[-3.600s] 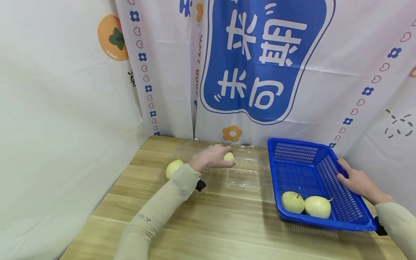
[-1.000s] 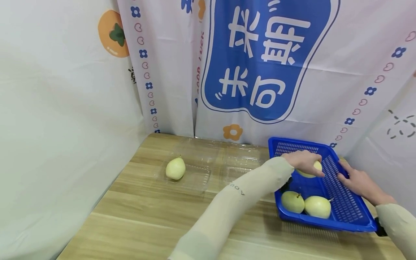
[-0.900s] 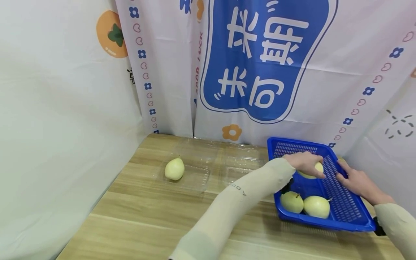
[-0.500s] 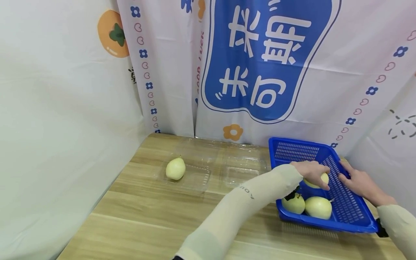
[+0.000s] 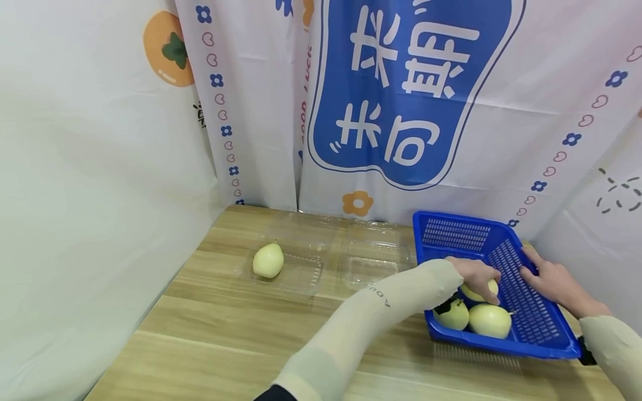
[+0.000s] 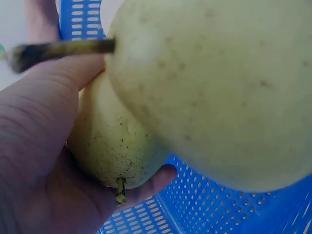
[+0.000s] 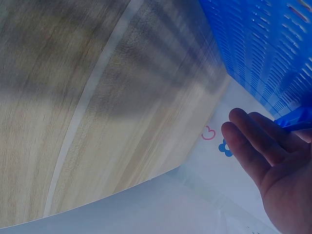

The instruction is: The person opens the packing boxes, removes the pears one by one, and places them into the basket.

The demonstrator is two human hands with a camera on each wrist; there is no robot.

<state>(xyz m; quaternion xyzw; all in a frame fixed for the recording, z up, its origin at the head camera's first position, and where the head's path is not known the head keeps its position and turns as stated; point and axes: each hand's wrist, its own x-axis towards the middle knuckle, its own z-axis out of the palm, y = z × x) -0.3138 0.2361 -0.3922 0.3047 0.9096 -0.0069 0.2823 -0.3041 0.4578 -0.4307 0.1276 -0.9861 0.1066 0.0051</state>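
Observation:
My left hand is inside the blue plastic basket, fingers curled round a pale yellow-green pear. In the left wrist view this held pear hangs stem down, partly covered by a nearer, larger-looking pear. Two other pears, one at the left and one at the right, lie at the basket's near end, just in front of the held one. My right hand grips the basket's right rim; the right wrist view shows its fingers along the outside of the wall.
Left of the basket, two clear plastic containers stand with lids folded back: one at the left, one at the right. A single pear sits in the left container. Printed curtains hang behind the wooden table.
From above the containers, my left hand has carried the pear rightward into the basket. Over the last second it has lowered toward the two near pears. My right hand stays at the rim.

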